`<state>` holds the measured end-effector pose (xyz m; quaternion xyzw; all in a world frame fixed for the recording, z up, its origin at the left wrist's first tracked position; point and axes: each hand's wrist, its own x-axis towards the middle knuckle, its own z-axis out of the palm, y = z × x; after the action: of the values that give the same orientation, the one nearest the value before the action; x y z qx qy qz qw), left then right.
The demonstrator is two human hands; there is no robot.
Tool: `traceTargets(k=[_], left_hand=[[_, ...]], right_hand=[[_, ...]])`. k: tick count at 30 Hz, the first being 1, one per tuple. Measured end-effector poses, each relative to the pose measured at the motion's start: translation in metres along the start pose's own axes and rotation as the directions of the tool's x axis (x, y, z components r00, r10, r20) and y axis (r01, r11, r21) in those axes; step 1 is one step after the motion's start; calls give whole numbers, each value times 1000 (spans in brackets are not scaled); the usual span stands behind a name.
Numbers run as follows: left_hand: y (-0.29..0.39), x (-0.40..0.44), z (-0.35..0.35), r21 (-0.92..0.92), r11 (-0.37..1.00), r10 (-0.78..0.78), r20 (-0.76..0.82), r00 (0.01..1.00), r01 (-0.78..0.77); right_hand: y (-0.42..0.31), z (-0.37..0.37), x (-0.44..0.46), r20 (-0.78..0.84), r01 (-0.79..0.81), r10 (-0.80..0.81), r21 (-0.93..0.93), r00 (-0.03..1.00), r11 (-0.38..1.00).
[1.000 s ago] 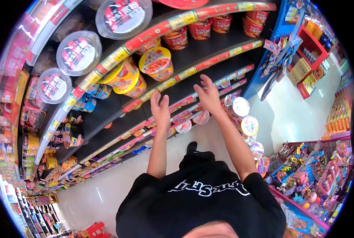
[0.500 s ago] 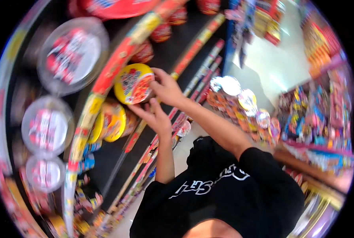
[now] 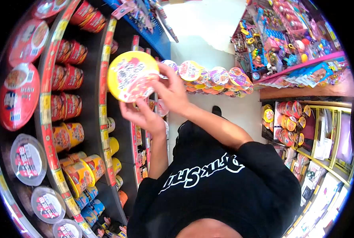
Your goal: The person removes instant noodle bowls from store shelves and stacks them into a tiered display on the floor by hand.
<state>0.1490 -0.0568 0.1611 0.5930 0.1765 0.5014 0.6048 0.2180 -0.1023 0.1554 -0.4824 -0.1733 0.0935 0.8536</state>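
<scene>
An instant noodle cup (image 3: 130,75) with a yellow rim and a printed red-and-white lid is held up in front of the shelves, its lid facing me. My left hand (image 3: 144,118) grips its lower side from beneath, fingers partly hidden behind the cup. From the right, my right hand (image 3: 171,90) closes on the cup's edge, its fingers at the lid. Similar yellow-orange noodle cups (image 3: 79,176) stand in a shelf row to the lower left.
Red noodle cups (image 3: 68,77) line the left shelf, with larger lidded bowls (image 3: 28,158) farther left. Stacked cups (image 3: 216,77) stand on the floor ahead. Toys and packets fill a pink-edged rack (image 3: 300,67) at the right. A yellow-framed rack (image 3: 331,139) stands lower right.
My view has turned left-to-right and steadied, so the shelves now run more upright. The noodle cup, still in both hands, appears larger and is away from the shelf row.
</scene>
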Motion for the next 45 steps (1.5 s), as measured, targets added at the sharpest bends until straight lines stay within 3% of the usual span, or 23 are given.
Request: traceTargets(k=[3, 5, 6, 7, 9, 12, 19, 21, 25, 31, 35, 38, 45], left_hand=[[-43, -26, 35, 70, 997, -48, 222, 974, 33], [-59, -50, 67, 138, 977, -198, 281, 939, 164], [-67, -62, 83, 47, 946, -320, 305, 897, 322], [-76, -73, 96, 32, 930, -356, 337, 872, 367], [-107, -96, 113, 114, 884, -462, 345, 817, 453], [-155, -125, 128, 362, 823, -556, 359, 749, 438], [-244, -162, 133, 307, 566, -823, 259, 505, 765], [-268, -163, 127, 322, 522, -853, 213, 477, 790], [-302, -163, 119, 360, 422, -907, 160, 390, 832], [-316, -162, 116, 373, 393, -920, 174, 352, 841], [-311, -157, 122, 355, 370, -929, 153, 337, 859], [-317, -158, 117, 359, 379, -925, 163, 343, 853], [-312, -150, 107, 540, 377, -922, 141, 360, 753]], right_hand=[[-6, -78, -5, -181, -1, -13, -76, 983, 997], [-7, -125, -10, -313, -56, 25, -92, 949, 994], [-11, -149, -12, -352, -98, 52, -115, 935, 988], [-13, -169, -14, -389, -143, 80, -134, 918, 981], [1, -211, -17, -472, -201, 107, -153, 875, 968], [25, -265, -25, -523, -278, 107, -261, 846, 924], [125, -362, -36, -514, -376, 204, -256, 833, 891], [148, -369, -34, -544, -439, 233, -285, 806, 852], [174, -380, -25, -509, -492, 351, -170, 786, 854], [193, -391, -20, -489, -534, 446, -49, 750, 844], [199, -389, -18, -482, -465, 370, -90, 794, 881], [200, -387, -18, -490, -515, 419, -73, 764, 854], [196, -392, -19, -524, -571, 368, -300, 768, 764]])
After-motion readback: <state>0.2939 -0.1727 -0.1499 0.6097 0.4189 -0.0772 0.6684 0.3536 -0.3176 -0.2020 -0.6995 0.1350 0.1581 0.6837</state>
